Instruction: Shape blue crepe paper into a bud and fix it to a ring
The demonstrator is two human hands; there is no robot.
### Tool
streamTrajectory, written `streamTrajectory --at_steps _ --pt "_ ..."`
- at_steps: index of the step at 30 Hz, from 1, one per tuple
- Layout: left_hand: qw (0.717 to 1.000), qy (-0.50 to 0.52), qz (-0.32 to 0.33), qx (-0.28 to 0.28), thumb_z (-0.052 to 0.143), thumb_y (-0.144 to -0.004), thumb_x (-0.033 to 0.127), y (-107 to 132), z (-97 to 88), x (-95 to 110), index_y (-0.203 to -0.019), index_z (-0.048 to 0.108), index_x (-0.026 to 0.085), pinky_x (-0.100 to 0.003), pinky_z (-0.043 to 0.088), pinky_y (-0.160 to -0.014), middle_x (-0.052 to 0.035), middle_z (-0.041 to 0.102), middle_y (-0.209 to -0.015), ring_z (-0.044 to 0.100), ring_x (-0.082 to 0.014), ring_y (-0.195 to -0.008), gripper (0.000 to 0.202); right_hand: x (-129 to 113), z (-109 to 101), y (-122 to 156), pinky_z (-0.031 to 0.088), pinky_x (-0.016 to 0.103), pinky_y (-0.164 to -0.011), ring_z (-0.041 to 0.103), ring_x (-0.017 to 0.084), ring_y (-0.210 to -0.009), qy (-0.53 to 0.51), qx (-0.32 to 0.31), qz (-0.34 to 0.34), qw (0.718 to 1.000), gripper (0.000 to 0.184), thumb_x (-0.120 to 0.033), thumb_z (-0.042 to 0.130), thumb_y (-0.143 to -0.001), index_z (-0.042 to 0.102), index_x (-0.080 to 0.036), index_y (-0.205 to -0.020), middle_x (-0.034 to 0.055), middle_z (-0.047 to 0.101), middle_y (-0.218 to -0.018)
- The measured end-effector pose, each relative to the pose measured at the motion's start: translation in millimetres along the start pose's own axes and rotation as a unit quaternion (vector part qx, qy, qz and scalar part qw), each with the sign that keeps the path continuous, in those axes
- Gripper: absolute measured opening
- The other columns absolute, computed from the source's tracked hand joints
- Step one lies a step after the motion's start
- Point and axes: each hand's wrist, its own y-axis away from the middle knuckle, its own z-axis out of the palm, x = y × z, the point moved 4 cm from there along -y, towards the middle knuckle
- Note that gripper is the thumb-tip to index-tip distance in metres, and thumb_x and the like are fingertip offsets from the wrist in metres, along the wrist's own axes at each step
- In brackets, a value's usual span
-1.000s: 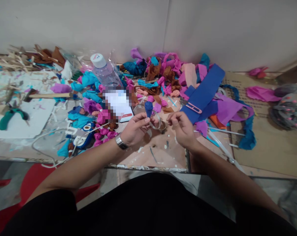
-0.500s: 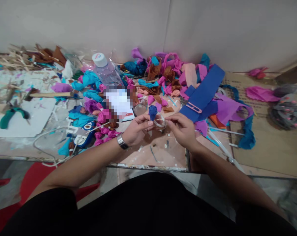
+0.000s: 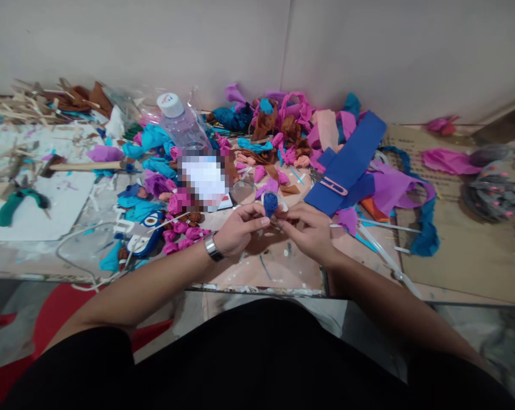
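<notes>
Between the fingertips of my left hand (image 3: pixel 243 226) is a small dark blue crepe paper flower (image 3: pixel 270 203), its rolled head pointing up. The left fingers are closed around its lower end. My right hand (image 3: pixel 307 229) meets it from the other side, fingers pinched at the flower's base. A pale ring (image 3: pixel 281 201), which looks like a tape roll, shows partly behind the flower, against the right fingers. Most of it is hidden. Blue crepe paper strips (image 3: pixel 350 159) lie beyond the right hand, with pink-handled thread snips (image 3: pixel 334 185) on them.
A phone (image 3: pixel 205 179) and a clear bottle (image 3: pixel 184 122) stand beyond my left hand, among many coloured paper flowers (image 3: pixel 180 201). Green-handled pliers (image 3: pixel 21 204) and a hammer (image 3: pixel 84 165) lie at left. Cardboard (image 3: pixel 466 250) covers the right side; a red chair (image 3: pixel 54 313) is below the table.
My right hand has moved left to the flower's base, closing the gap between the hands. The pale ring has shifted up behind the flower, which sits slightly lower and further right.
</notes>
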Motion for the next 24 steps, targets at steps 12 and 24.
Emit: streamTrajectory --at_steps 12,24 --pt "0.999 0.047 -0.016 0.01 0.1 -0.069 0.033 -0.1 -1.4 4.8 -0.081 0.073 0.016 -0.025 0.055 -0.071 -0.0011 0.074 -0.079 0.069 -0.0118 -0.071 0.034 20.8 -1.2 4.2 0.048 0.028 -0.066 0.061 0.013 -0.072 -0.122 0.048 0.159 0.978 0.018 -0.041 0.069 -0.103 0.068 -0.023 -0.1 -0.0003 0.066 -0.084" --pt "0.993 0.115 -0.012 -0.027 0.092 -0.073 0.028 -2.0 -3.3 14.1 -0.086 0.069 0.015 -0.029 0.057 -0.077 -0.0009 0.072 -0.086 0.073 -0.0142 -0.075 0.03 58.5 -18.2 -7.2 0.041 0.022 -0.05 0.049 0.009 -0.055 -0.185 0.097 0.26 0.943 0.038 -0.059 0.079 -0.09 0.068 -0.022 -0.09 -0.0034 0.059 -0.074"
